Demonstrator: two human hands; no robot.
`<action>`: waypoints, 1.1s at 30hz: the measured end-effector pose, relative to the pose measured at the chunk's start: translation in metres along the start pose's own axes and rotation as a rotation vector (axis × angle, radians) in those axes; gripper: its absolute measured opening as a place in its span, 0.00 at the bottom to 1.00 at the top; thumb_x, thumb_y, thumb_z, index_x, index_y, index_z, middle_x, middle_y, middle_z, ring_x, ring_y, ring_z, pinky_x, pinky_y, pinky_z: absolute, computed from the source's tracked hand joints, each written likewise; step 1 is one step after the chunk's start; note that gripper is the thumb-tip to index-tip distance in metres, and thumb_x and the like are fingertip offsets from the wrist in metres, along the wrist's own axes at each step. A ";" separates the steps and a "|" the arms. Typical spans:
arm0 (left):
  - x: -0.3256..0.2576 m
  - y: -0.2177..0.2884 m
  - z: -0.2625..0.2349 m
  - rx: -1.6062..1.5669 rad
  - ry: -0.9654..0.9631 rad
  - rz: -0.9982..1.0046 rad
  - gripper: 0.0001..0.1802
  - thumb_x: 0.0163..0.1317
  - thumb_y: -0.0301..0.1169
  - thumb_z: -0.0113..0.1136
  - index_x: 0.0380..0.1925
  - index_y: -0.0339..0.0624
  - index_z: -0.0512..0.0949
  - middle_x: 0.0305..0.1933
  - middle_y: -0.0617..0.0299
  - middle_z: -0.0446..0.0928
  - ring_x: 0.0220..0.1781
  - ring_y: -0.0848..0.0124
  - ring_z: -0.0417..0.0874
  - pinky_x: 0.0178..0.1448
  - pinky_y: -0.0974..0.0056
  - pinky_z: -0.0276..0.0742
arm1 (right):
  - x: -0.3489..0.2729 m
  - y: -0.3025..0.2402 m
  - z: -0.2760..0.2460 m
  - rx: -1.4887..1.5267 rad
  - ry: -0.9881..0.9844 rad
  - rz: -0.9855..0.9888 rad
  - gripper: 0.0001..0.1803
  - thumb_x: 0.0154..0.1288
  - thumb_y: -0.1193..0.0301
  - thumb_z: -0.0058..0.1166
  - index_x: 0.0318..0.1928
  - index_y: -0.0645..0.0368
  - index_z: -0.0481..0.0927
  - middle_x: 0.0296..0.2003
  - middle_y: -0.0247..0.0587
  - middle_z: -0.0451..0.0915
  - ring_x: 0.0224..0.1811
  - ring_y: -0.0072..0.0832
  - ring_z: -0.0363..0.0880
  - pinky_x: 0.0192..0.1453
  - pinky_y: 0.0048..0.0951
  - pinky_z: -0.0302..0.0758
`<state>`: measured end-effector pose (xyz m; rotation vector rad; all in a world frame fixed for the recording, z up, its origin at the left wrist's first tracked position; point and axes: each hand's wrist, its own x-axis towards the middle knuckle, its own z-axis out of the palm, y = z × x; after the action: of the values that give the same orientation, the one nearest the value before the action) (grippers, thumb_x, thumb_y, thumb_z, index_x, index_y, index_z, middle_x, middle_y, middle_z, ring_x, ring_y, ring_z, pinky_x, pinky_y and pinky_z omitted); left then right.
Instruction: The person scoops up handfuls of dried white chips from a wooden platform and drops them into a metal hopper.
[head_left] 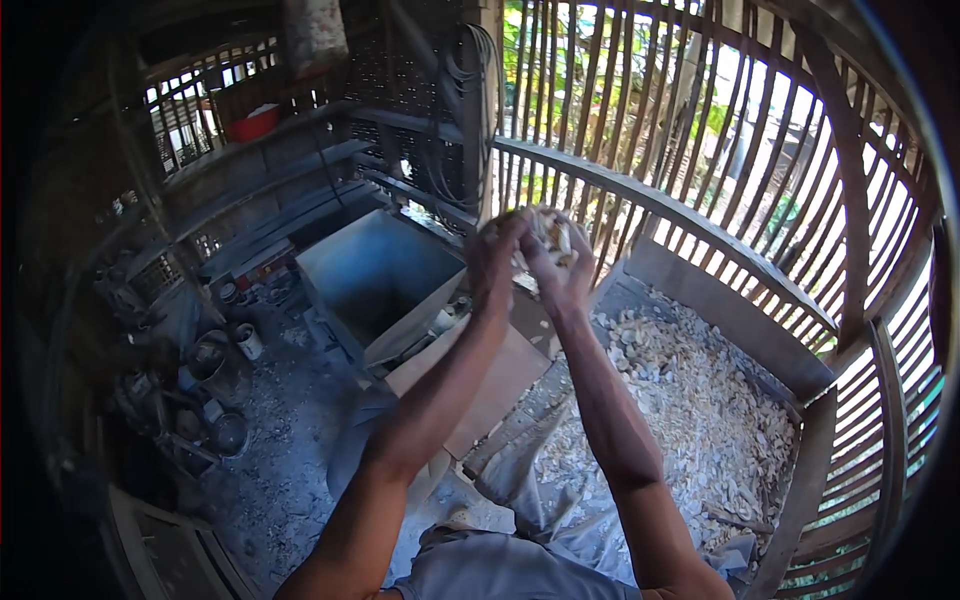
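My left hand (pixel 494 258) and my right hand (pixel 564 272) are raised close together in front of me, both arms stretched forward. Cupped between them is a handful of pale dried chips (pixel 552 236); their exact kind is hard to make out. Below my right forearm spreads a large heap of similar pale chips (pixel 690 410), lying in a boarded bin. To the left of my hands stands a wide, square, open-topped metal hopper (pixel 335 262), its inside shadowed and bluish. A flat tan board (pixel 490 395) lies beneath my forearms, beside the hopper.
Wooden slat walls (pixel 620 100) enclose the right and far sides, with a rail (pixel 660 205) across them. Buckets (pixel 218 362) and other clutter stand on the dusty floor (pixel 285 440) at left. A red basin (pixel 255 123) sits on a ledge. Cloth (pixel 530 475) lies at the heap's near edge.
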<state>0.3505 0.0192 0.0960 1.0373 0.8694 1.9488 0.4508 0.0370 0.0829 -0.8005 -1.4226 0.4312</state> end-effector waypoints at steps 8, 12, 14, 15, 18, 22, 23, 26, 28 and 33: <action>0.064 0.054 -0.129 0.210 0.355 -0.038 0.25 0.53 0.44 0.73 0.42 0.34 0.84 0.42 0.58 0.83 0.42 0.69 0.81 0.46 0.64 0.76 | 0.000 -0.007 0.168 0.219 -0.303 0.161 0.29 0.53 0.52 0.64 0.51 0.58 0.82 0.42 0.46 0.84 0.47 0.41 0.83 0.53 0.38 0.75; 0.082 0.023 -0.216 0.576 0.342 -0.089 0.25 0.52 0.47 0.73 0.44 0.41 0.85 0.44 0.63 0.83 0.42 0.72 0.81 0.43 0.65 0.75 | -0.022 -0.004 0.188 0.250 -0.499 0.191 0.27 0.52 0.58 0.64 0.51 0.57 0.81 0.41 0.45 0.85 0.46 0.36 0.84 0.52 0.35 0.75; 0.083 0.020 -0.220 0.496 0.281 -0.091 0.23 0.53 0.43 0.73 0.43 0.39 0.85 0.42 0.63 0.83 0.41 0.73 0.81 0.43 0.67 0.75 | -0.020 0.006 0.187 0.189 -0.506 0.197 0.25 0.52 0.61 0.63 0.51 0.57 0.81 0.41 0.45 0.85 0.45 0.36 0.84 0.52 0.35 0.76; 0.080 0.026 -0.218 0.480 0.198 -0.081 0.22 0.53 0.42 0.72 0.43 0.38 0.84 0.39 0.61 0.83 0.38 0.74 0.82 0.41 0.67 0.76 | -0.017 0.012 0.186 0.165 -0.544 0.178 0.25 0.51 0.63 0.63 0.51 0.57 0.81 0.41 0.46 0.85 0.46 0.37 0.84 0.52 0.36 0.76; 0.074 0.037 -0.217 0.449 0.107 -0.078 0.16 0.54 0.36 0.71 0.39 0.37 0.84 0.33 0.60 0.83 0.32 0.75 0.81 0.36 0.69 0.76 | -0.016 0.016 0.184 0.124 -0.578 0.142 0.24 0.50 0.66 0.63 0.51 0.55 0.80 0.41 0.48 0.85 0.47 0.41 0.85 0.53 0.38 0.77; 0.072 0.031 -0.227 0.545 0.062 0.047 0.12 0.54 0.32 0.68 0.36 0.35 0.83 0.32 0.59 0.83 0.31 0.76 0.81 0.37 0.69 0.76 | -0.019 0.006 0.180 -0.049 -0.638 0.086 0.24 0.50 0.63 0.64 0.50 0.51 0.80 0.40 0.49 0.85 0.47 0.47 0.83 0.52 0.43 0.77; 0.071 0.032 -0.228 0.571 0.064 0.060 0.13 0.55 0.33 0.68 0.36 0.34 0.83 0.32 0.59 0.83 0.31 0.76 0.81 0.37 0.69 0.76 | -0.019 0.001 0.179 -0.084 -0.639 0.090 0.24 0.50 0.62 0.64 0.50 0.51 0.80 0.40 0.49 0.85 0.47 0.47 0.83 0.52 0.43 0.77; 0.072 0.034 -0.227 0.587 0.086 0.054 0.15 0.57 0.36 0.68 0.36 0.34 0.83 0.32 0.58 0.83 0.32 0.76 0.81 0.37 0.68 0.76 | -0.018 -0.004 0.177 -0.139 -0.628 0.103 0.25 0.50 0.57 0.64 0.49 0.51 0.81 0.39 0.49 0.85 0.45 0.49 0.83 0.51 0.44 0.77; 0.071 0.034 -0.223 0.576 0.106 0.033 0.17 0.57 0.38 0.69 0.36 0.33 0.83 0.32 0.58 0.83 0.32 0.75 0.81 0.38 0.67 0.76 | -0.016 -0.006 0.175 -0.147 -0.617 0.162 0.25 0.51 0.54 0.64 0.47 0.53 0.81 0.38 0.50 0.85 0.44 0.49 0.83 0.50 0.45 0.78; 0.075 0.031 -0.235 0.639 0.114 0.071 0.20 0.59 0.42 0.69 0.38 0.34 0.82 0.34 0.58 0.83 0.34 0.76 0.80 0.39 0.67 0.76 | -0.017 -0.013 0.177 -0.185 -0.650 0.152 0.24 0.52 0.57 0.63 0.48 0.54 0.80 0.38 0.50 0.85 0.45 0.50 0.83 0.50 0.45 0.77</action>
<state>0.1070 0.0179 0.0451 1.3286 1.6022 1.8356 0.2738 0.0568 0.0720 -0.9701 -2.0318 0.7279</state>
